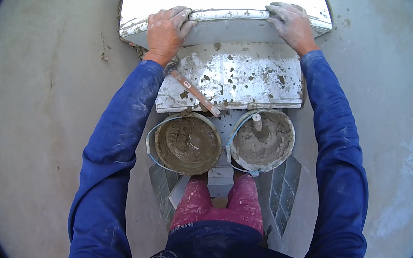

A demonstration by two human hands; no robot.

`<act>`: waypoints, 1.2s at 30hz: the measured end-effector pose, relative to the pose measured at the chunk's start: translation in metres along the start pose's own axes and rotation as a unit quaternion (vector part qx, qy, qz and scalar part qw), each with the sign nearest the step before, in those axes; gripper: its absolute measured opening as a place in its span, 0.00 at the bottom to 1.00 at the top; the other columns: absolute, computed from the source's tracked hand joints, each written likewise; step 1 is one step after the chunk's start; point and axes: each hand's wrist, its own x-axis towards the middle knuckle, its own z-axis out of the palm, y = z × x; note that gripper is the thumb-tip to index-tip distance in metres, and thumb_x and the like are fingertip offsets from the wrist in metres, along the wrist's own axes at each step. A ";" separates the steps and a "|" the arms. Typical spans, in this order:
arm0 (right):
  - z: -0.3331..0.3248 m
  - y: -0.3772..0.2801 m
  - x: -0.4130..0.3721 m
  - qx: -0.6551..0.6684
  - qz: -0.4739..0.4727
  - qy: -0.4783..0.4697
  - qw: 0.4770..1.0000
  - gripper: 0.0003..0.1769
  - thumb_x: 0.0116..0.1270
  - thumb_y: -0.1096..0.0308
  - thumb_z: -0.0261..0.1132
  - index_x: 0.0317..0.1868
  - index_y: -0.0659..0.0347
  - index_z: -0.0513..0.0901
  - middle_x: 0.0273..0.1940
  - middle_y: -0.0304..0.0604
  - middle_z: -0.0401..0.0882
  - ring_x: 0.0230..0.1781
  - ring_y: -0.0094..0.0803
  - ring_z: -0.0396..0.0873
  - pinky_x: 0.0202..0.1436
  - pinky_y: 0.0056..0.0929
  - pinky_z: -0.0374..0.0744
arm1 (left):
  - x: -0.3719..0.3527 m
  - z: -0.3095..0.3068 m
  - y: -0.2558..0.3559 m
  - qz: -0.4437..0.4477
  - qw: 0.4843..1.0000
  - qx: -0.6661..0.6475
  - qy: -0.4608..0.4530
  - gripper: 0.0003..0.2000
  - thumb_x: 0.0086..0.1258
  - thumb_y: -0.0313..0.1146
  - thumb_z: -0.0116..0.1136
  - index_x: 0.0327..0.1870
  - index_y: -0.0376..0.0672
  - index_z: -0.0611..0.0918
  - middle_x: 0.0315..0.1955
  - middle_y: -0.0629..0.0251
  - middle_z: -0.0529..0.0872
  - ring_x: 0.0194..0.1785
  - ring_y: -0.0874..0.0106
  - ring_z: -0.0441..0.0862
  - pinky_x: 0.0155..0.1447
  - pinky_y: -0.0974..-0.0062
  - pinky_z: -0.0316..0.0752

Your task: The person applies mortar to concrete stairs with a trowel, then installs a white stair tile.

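Both hands are on the front edge of a white, mortar-specked stair tread slab [230, 17]. My left hand [167, 31] grips the edge left of centre, its fingers curled over the top. Farther right, my right hand [292, 27] holds the same edge with fingers bent over it. Grey paste coats the fingers of both. A hammer [194, 93] with a wooden handle lies on the lower step [244, 74], its head near my left wrist. Lumps of mortar are scattered over that step.
Below the step stand two buckets of wet mortar, a left one [216, 133] and a right one [293, 134]. A light tool handle [257, 121] sticks up from the right bucket's mortar. Plain grey walls [49, 109] flank the stairs. Dark patterned panels [283, 192] lie beside my legs.
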 end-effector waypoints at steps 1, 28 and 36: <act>0.002 -0.003 0.000 -0.018 0.001 0.003 1.000 0.17 0.66 0.58 0.69 0.53 0.52 0.88 0.55 0.39 0.85 0.57 0.38 0.80 0.64 0.40 0.73 | 0.000 0.000 -0.001 0.004 1.000 0.001 0.000 0.12 0.65 0.45 0.68 0.46 0.53 0.90 0.50 0.75 0.88 0.52 0.71 0.82 0.57 0.67 0.68; 0.002 -0.003 -0.001 -0.060 -0.025 0.010 0.998 0.14 0.66 0.59 0.70 0.50 0.52 0.90 0.53 0.36 0.86 0.55 0.34 0.81 0.62 0.39 0.73 | 0.000 0.002 -0.006 0.034 0.999 0.005 0.023 0.10 0.64 0.43 0.69 0.43 0.54 0.90 0.46 0.76 0.88 0.49 0.70 0.81 0.54 0.67 0.68; 0.003 -0.005 -0.004 -0.078 -0.050 0.023 0.995 0.12 0.68 0.58 0.67 0.48 0.49 0.89 0.54 0.34 0.85 0.55 0.33 0.81 0.66 0.44 0.71 | 0.002 0.001 -0.005 0.061 0.998 0.027 0.021 0.07 0.64 0.41 0.69 0.41 0.56 0.90 0.45 0.78 0.87 0.46 0.71 0.81 0.51 0.68 0.69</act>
